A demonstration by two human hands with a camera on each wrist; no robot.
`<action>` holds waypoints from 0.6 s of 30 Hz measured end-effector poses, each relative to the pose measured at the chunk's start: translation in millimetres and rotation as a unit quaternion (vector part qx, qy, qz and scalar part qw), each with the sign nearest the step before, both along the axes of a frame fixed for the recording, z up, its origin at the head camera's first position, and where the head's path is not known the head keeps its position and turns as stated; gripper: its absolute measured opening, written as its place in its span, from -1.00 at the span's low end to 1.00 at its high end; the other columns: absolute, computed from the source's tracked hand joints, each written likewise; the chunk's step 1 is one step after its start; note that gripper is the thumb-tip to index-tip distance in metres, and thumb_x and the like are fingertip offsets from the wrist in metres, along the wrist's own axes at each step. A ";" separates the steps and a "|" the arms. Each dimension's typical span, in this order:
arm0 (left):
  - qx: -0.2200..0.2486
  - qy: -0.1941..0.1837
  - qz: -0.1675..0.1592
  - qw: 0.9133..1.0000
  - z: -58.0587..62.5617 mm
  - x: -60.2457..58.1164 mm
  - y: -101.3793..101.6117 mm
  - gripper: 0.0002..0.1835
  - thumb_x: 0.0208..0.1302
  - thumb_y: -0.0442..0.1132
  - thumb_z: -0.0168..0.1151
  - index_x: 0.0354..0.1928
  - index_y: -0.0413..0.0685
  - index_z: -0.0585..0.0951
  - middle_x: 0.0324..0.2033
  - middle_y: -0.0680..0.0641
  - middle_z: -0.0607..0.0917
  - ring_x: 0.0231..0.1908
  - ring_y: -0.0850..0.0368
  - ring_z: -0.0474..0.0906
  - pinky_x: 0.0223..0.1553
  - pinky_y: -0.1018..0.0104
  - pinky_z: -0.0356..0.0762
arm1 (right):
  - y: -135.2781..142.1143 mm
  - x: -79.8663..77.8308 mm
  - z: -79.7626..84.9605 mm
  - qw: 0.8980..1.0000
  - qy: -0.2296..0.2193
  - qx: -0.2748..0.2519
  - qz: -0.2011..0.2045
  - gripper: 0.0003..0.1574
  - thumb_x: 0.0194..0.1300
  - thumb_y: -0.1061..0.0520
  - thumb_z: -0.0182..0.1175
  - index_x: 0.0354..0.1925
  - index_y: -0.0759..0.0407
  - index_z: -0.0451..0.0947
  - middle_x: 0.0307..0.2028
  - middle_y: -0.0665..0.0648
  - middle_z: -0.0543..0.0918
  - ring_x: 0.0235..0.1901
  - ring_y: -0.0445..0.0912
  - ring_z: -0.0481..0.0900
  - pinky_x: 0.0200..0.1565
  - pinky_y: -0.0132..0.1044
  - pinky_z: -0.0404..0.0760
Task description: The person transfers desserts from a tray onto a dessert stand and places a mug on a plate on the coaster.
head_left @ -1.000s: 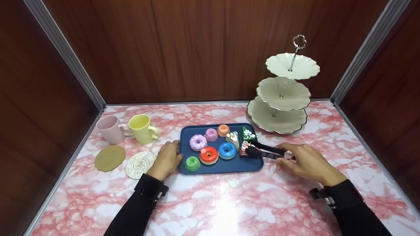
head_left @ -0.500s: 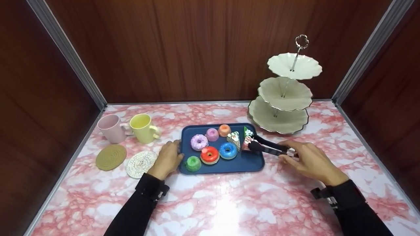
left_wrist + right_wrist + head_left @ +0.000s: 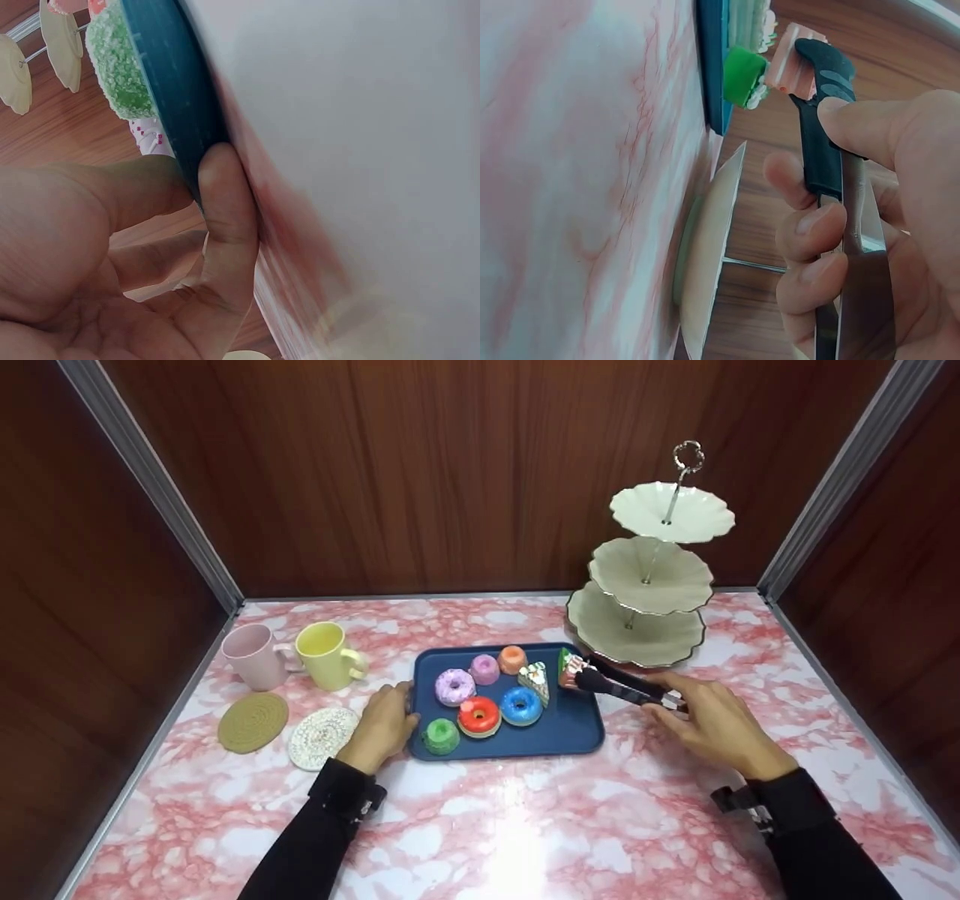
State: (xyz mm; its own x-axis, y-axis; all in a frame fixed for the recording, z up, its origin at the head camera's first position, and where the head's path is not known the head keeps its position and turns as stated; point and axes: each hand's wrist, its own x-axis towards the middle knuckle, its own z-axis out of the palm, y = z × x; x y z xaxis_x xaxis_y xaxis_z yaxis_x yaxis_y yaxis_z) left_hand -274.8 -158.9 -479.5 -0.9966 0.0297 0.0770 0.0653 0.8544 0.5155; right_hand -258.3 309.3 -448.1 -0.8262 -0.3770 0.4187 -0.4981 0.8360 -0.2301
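My left hand (image 3: 379, 724) pinches the left edge of the dark blue tray (image 3: 517, 743), thumb and finger on either side of its rim (image 3: 180, 82). In my right hand (image 3: 716, 725) I grip black-tipped tongs (image 3: 626, 688). A pink toy cake slice (image 3: 793, 60) is held between the tong tips, raised off the tray floor. Behind it in the head view, the green cake slice (image 3: 744, 75) is mostly hidden. On the tray lie a red donut (image 3: 479, 716), a blue donut (image 3: 520, 706), a lilac donut (image 3: 454, 688), a cream-topped cake slice (image 3: 535, 682) and several small round cakes.
A three-tier scalloped stand (image 3: 636, 634) rises just behind the tray's right end. At left are a pink mug (image 3: 253, 658), a yellow mug (image 3: 325, 660), an olive coaster (image 3: 253, 722) and a white woven coaster (image 3: 321, 737). Wooden panels enclose the marbled table.
The tongs have lifted the pink cake slice up off the tray and slightly away from me, so it now overlaps the green slice. My left hand stays on the tray edge.
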 end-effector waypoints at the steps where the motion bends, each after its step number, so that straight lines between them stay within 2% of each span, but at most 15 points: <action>1: 0.001 0.000 -0.001 1.000 -0.1 0.1 0.2 -0.40 0.07 -0.29 0.30 0.22 -0.13 0.41 -0.18 -0.20 0.54 -0.06 -0.13 0.48 0.05 0.06 0.45 | 0.4 -0.1 0.2 1.000 -0.001 -0.002 -0.002 -0.51 0.15 -0.26 0.18 0.07 -0.26 0.48 -0.53 -0.24 0.47 -0.58 -0.24 0.35 -0.47 -0.36 0.28; 5: 0.004 0.000 -0.001 1.000 -0.9 0.3 0.4 -0.39 0.07 -0.29 0.30 0.23 -0.14 0.40 -0.14 -0.22 0.54 -0.04 -0.14 0.47 0.08 0.06 0.44 | 1.2 0.0 1.1 1.000 -0.010 -0.003 -0.006 -0.51 0.15 -0.27 0.17 0.07 -0.31 0.46 -0.63 -0.19 0.38 -0.65 -0.25 0.28 -0.56 -0.39 0.23; 11: 0.002 0.006 -0.006 1.000 -1.4 -0.1 0.2 -0.39 0.08 -0.29 0.29 0.22 -0.15 0.40 -0.14 -0.22 0.54 -0.03 -0.15 0.47 0.09 0.05 0.42 | 1.8 0.4 1.7 1.000 -0.023 -0.010 -0.004 -0.52 0.15 -0.28 0.16 0.06 -0.33 0.46 -0.59 -0.21 0.44 -0.67 -0.26 0.28 -0.61 -0.39 0.22; 18: -0.008 0.014 -0.010 1.000 -1.0 0.0 -0.5 -0.40 0.07 -0.28 0.30 0.21 -0.17 0.41 -0.22 -0.19 0.55 -0.11 -0.11 0.49 0.01 0.08 0.46 | 2.1 -0.7 2.6 0.999 -0.033 -0.021 -0.006 -0.52 0.15 -0.26 0.17 0.07 -0.36 0.45 -0.59 -0.20 0.47 -0.68 -0.27 0.31 -0.63 -0.40 0.24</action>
